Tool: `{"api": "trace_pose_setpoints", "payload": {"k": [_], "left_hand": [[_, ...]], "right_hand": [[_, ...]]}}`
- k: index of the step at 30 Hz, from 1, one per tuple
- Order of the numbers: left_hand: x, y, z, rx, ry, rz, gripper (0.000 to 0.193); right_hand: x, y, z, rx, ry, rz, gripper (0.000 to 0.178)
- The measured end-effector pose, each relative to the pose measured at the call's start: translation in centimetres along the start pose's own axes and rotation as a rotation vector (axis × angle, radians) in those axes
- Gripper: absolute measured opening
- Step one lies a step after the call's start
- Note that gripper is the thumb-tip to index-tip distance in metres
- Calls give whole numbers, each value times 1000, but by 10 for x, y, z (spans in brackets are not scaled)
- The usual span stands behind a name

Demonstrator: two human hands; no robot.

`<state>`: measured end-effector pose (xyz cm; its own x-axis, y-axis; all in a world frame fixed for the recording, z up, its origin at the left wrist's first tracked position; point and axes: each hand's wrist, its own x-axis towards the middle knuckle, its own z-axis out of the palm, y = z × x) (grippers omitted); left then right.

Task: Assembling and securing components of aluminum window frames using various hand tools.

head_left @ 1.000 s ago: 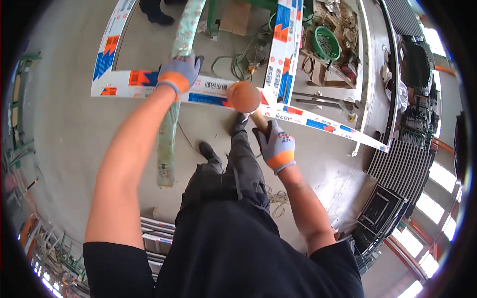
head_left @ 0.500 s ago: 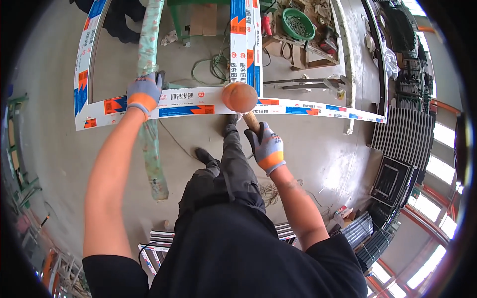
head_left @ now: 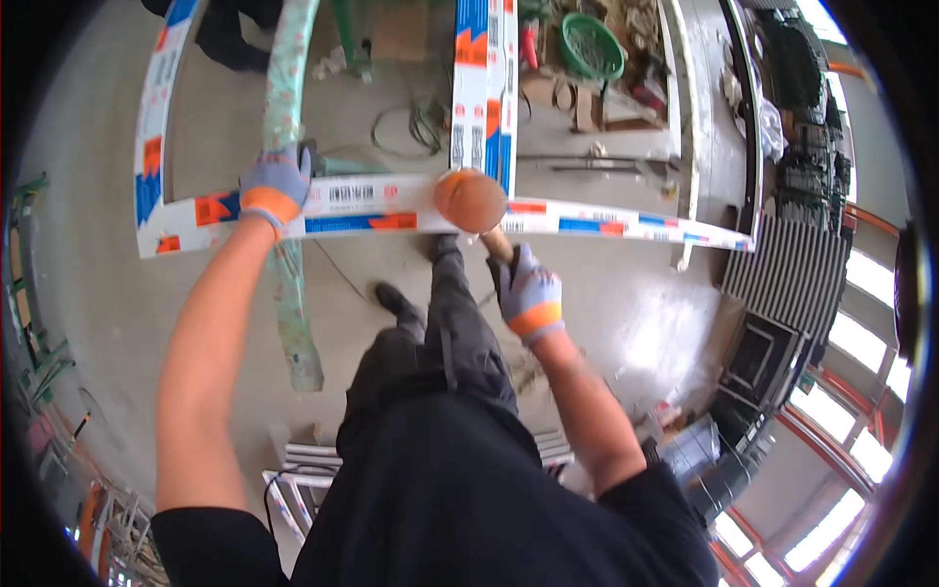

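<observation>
A large window frame (head_left: 362, 194), its bars wrapped in white, blue and orange film, lies in front of me. My left hand (head_left: 275, 188), in a grey and orange glove, is closed over its near bar, left of the middle upright. In a matching glove, my right hand (head_left: 531, 293) grips the wooden handle of a mallet (head_left: 470, 201). The mallet's round orange-brown head is over the near bar where the upright meets it, hiding that joint. Whether the head touches the bar I cannot tell.
A green-wrapped beam (head_left: 286, 108) runs beneath the frame on the left. Beyond the frame on the right, a cluttered bench holds a green basket (head_left: 592, 46) of small parts. Cable (head_left: 411, 127) lies coiled on the floor. Dark profiles (head_left: 782, 264) are stacked at far right.
The whole view has shifted slightly, with the frame and left hand a little further left in the picture. Both grips are unchanged, and the mallet head stays over the joint.
</observation>
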<state>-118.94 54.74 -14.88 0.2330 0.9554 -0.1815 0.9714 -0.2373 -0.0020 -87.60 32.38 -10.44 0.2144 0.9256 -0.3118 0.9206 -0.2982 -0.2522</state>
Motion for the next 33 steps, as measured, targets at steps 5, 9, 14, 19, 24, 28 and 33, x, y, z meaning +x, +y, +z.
{"api": "trace_pose_setpoints", "payload": {"k": [5, 9, 14, 19, 24, 28, 33], "left_hand": [[-14, 7, 12, 24, -61, -57, 34], [-6, 15, 12, -33, -47, -12, 31], [-5, 20, 27, -102, 83, 142, 31], [-6, 48, 30, -81, 89, -109, 29], [1, 31, 32, -46, 6, 38, 28], [-9, 33, 35, -88, -16, -10, 28], [-10, 33, 27, -43, -2, -25, 29]], "right_hand": [[-22, -23, -7, 150, 6, 3, 29], [-19, -12, 3, 285, 0, -7, 32], [-13, 7, 4, 278, 17, -32, 39], [-1, 25, -5, 328, -63, -35, 39], [-5, 41, -24, 523, -59, 19, 36], [-5, 56, -34, 475, 24, -2, 34], [0, 46, -48, 308, -63, -33, 25]]}}
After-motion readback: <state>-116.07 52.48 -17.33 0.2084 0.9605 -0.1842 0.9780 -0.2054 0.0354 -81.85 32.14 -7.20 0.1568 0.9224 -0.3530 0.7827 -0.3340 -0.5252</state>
